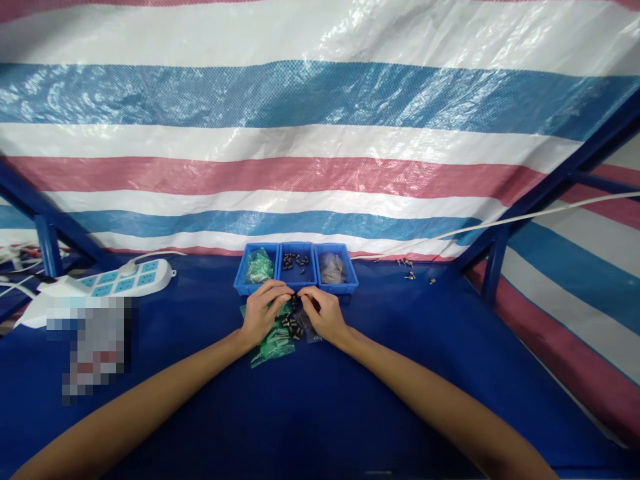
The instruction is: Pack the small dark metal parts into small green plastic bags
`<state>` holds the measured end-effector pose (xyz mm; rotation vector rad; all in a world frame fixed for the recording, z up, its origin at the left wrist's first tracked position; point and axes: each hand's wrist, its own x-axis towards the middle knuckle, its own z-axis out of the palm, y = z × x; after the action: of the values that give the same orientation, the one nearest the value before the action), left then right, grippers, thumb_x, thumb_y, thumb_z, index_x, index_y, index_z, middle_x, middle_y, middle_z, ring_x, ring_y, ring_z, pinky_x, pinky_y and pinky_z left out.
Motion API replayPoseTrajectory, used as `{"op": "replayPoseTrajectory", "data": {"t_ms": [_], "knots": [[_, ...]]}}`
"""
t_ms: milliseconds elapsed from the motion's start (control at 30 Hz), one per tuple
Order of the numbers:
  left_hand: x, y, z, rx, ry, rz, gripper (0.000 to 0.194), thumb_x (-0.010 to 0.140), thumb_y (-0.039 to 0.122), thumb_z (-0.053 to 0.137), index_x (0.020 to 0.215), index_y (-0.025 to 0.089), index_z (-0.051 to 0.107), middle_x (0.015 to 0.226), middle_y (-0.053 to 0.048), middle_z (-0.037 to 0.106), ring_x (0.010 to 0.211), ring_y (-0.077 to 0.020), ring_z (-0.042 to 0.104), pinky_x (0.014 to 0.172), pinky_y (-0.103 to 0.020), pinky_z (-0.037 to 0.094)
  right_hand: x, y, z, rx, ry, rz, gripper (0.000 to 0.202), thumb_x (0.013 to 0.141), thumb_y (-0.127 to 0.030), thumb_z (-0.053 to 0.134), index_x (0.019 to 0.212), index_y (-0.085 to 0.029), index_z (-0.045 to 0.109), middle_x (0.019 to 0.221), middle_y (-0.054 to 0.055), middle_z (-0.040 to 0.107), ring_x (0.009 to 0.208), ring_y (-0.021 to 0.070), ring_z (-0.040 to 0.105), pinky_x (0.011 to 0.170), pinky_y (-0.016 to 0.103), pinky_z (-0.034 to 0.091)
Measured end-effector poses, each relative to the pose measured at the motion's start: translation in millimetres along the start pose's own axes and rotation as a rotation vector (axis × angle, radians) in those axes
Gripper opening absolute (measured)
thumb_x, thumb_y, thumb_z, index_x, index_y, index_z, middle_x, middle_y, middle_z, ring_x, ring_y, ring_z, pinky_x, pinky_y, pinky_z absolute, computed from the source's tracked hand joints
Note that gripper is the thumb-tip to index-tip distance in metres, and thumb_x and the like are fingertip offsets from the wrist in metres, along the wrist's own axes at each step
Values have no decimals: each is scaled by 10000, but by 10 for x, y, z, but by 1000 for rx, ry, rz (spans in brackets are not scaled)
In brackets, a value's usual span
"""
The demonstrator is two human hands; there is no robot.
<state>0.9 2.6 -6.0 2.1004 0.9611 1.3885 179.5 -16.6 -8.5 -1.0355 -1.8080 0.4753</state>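
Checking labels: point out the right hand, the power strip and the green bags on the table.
right hand [327, 315], head view: back of the hand
power strip [125, 285], head view: a socket on its face
green bags [274, 345], head view: lower part of the pile

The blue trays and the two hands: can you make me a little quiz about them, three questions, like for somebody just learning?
1. How many blue trays stand side by side in the row?
2. True or false: the left hand and the right hand are close together in front of the trays.
3. Which tray holds loose small dark parts?
A) the left one
B) the middle one
C) the right one

Key: 1. Three. 2. True. 3. B.
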Motion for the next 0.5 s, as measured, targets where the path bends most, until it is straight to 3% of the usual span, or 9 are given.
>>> {"op": "replayPoseTrajectory", "data": {"t_ms": [133, 233, 400, 500], "knots": [[31, 53, -19, 79, -16, 31, 188, 894, 297, 555, 957, 201, 704, 913, -53, 657, 699, -130, 610, 669, -252, 500, 4, 0, -2, 3, -4, 0, 201, 919, -244, 450, 895, -172, 637, 724, 17, 635, 606, 135, 567, 612, 232, 431], [39, 69, -19, 82, -19, 46, 188, 885, 304, 568, 971, 198, 698, 905, -54, 672, 826, -162, 630, 734, -261, 502, 3, 1, 1, 5, -5, -7, 202, 921, -241, 444, 896, -173, 634, 750, 23, 645, 615, 135, 569, 619, 235, 434], [1, 32, 16, 41, 35, -115, 200, 843, 358, 616, 915, 171, 619, 786, -3, 634, 540, -83, 559, 541, -193, 459, -1, 14, 2, -7, -4, -6, 207, 920, -249, 442, 899, -177, 635, 746, 26, 649, 607, 139, 574, 612, 242, 441], [-10, 25, 20, 18, 47, -146, 214, 835, 369, 621, 879, 164, 580, 761, 11, 611, 480, -60, 510, 493, -179, 425, -2, 23, 3, -1, -8, -13, 200, 918, -246, 448, 911, -177, 635, 763, 26, 656, 617, 138, 586, 620, 243, 447]]}}
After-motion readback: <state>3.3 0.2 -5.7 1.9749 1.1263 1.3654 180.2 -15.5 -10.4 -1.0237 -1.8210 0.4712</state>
